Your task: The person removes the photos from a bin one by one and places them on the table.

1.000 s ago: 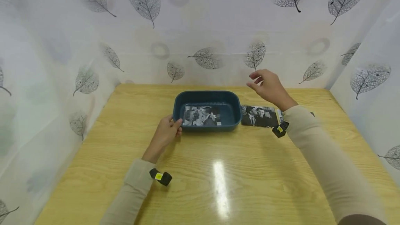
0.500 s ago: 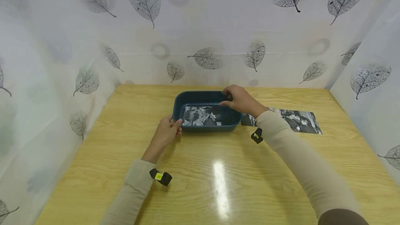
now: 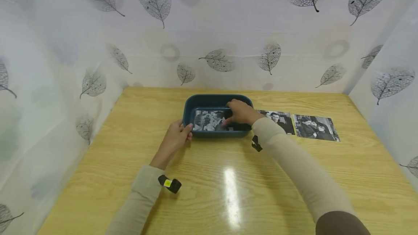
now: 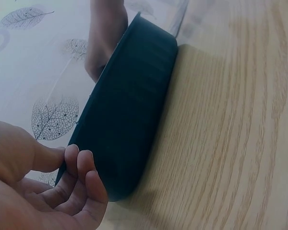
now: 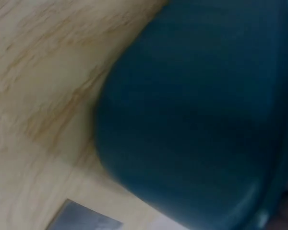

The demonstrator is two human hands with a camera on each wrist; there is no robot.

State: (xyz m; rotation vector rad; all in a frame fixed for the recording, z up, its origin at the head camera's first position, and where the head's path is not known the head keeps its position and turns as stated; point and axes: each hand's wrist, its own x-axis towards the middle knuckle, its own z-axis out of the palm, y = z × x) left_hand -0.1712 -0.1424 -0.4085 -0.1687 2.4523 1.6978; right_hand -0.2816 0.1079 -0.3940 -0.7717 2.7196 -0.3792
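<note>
A dark teal rectangular box (image 3: 213,134) stands near the back of the table, with a black-and-white photo (image 3: 206,120) lying on its floor. My left hand (image 3: 173,137) pinches the rim at the near left corner; in the left wrist view thumb and fingers (image 4: 78,163) meet over the edge. My right hand (image 3: 242,113) reaches down inside the right half of the box, thumb and fingers spread apart over the photo's right end. Whether the fingertips touch the photo I cannot tell. The box's outer wall (image 5: 192,110) fills most of the right wrist view, hiding those fingers.
Two more black-and-white photos lie flat right of the box: one (image 3: 284,122) partly behind the right forearm, another (image 3: 316,128) farther right. Leaf-patterned white cloth (image 3: 222,24) walls the back and sides of the wooden table (image 3: 209,177).
My right hand has come left from above the table photos and gone down into the box. My left hand keeps its hold on the rim. The head view has shifted slightly.
</note>
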